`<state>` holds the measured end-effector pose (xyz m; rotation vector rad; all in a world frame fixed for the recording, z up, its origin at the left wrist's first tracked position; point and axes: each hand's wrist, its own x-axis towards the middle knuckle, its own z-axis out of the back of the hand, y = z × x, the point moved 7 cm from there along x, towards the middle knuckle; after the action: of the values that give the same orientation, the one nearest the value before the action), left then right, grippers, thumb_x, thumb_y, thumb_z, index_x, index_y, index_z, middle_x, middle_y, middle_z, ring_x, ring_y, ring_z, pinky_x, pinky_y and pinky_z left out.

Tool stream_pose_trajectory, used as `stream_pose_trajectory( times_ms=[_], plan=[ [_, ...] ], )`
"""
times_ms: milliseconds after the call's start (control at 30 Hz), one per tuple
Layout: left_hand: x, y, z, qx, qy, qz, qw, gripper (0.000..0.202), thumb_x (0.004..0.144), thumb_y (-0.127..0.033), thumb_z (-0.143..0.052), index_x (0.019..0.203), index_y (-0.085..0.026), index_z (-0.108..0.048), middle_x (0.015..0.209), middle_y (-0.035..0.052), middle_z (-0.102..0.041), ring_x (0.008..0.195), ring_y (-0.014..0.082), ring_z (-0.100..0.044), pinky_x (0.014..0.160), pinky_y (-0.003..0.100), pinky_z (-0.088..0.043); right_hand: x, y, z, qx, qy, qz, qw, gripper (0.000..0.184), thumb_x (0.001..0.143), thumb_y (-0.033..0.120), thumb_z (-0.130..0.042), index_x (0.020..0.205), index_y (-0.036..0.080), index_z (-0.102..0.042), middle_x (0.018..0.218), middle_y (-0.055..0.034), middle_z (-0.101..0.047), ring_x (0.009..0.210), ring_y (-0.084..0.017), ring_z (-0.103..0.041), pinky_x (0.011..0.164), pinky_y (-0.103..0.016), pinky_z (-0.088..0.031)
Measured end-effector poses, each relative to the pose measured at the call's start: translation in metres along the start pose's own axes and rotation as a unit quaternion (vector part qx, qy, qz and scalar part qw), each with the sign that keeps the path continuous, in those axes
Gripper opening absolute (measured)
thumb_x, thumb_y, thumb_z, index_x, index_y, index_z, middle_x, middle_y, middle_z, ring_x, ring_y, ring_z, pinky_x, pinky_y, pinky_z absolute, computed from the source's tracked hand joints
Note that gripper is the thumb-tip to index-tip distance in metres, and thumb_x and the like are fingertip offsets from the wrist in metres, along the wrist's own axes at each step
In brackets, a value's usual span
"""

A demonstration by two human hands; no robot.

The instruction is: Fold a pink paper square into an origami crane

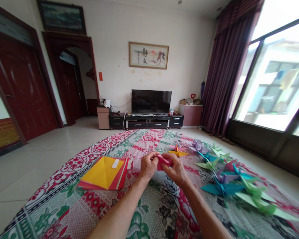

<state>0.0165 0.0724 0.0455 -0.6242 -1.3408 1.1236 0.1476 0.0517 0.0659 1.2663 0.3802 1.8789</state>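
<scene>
Between my two hands, above the middle of the table, is a small piece of folded pink paper (162,162). My left hand (149,164) pinches its left side with thumb and fingers. From the other side my right hand (173,168) grips the paper, its fingers curled around and partly hiding it. Just behind my right hand sits a yellow and orange paper crane (178,152). A stack of coloured square paper (102,172), yellow on top with a small white label, lies left of my left hand.
Several folded paper cranes in teal (221,188), green (260,199) and purple (197,146) spread over the table's right side. A patterned cloth (94,212) covers the round table. Beyond it stand a television (151,101) on a low cabinet and a curtain (218,73) by the window.
</scene>
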Motion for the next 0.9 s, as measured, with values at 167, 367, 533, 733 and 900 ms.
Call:
stream_pose_trajectory(
  times_ms=[167,367,533,733,900],
  plan=[
    [-0.001,-0.001,-0.001,0.002,-0.012,-0.011,1.0,0.019,0.071,-0.02,-0.052,0.083,-0.016,-0.066,0.074,0.0018,-0.069,0.066,0.0129,-0.062,0.063,0.021,-0.048,0.0,0.008,0.007,-0.012,-0.036,-0.003,0.999,0.021,0.072,0.032,-0.058,0.089,0.019,-0.059,0.086,-0.0043,-0.059,0.078,-0.016,-0.055,0.071,-0.027,-0.044],
    [-0.004,-0.011,-0.005,0.0,0.012,-0.045,0.999,0.019,0.071,-0.017,-0.051,0.082,-0.017,-0.066,0.073,0.0019,-0.068,0.066,0.0124,-0.062,0.063,0.02,-0.047,0.003,0.015,0.016,-0.009,-0.057,0.032,0.998,0.015,0.074,0.031,-0.056,0.08,0.019,-0.063,0.082,-0.0053,-0.06,0.078,-0.017,-0.056,0.071,-0.028,-0.044],
    [-0.008,-0.015,-0.006,-0.003,0.035,-0.048,0.998,0.02,0.072,-0.021,-0.052,0.084,-0.016,-0.067,0.071,0.0017,-0.067,0.063,0.0127,-0.06,0.059,0.02,-0.046,0.005,0.007,0.019,0.005,-0.051,0.017,0.999,0.017,0.075,0.031,-0.053,0.075,0.018,-0.064,0.074,-0.0041,-0.062,0.069,-0.016,-0.057,0.063,-0.026,-0.045],
    [-0.011,-0.019,-0.006,-0.02,0.061,-0.044,0.997,0.024,0.076,-0.025,-0.048,0.087,-0.016,-0.069,0.062,0.0014,-0.064,0.065,0.0141,-0.059,0.06,0.021,-0.045,0.005,-0.008,0.016,0.064,-0.026,-0.053,0.996,0.02,0.073,0.033,-0.055,0.078,0.016,-0.063,0.068,-0.0023,-0.063,0.059,-0.014,-0.056,0.053,-0.023,-0.044],
    [-0.01,-0.018,-0.008,-0.041,0.083,-0.038,0.995,0.024,0.076,-0.028,-0.051,0.086,-0.014,-0.068,0.065,0.0025,-0.064,0.058,0.0126,-0.057,0.053,0.02,-0.044,0.003,-0.009,0.019,0.072,-0.036,-0.083,0.993,0.027,0.072,0.037,-0.055,0.084,0.015,-0.063,0.068,-0.0033,-0.063,0.058,-0.013,-0.054,0.051,-0.022,-0.043]
  ],
)
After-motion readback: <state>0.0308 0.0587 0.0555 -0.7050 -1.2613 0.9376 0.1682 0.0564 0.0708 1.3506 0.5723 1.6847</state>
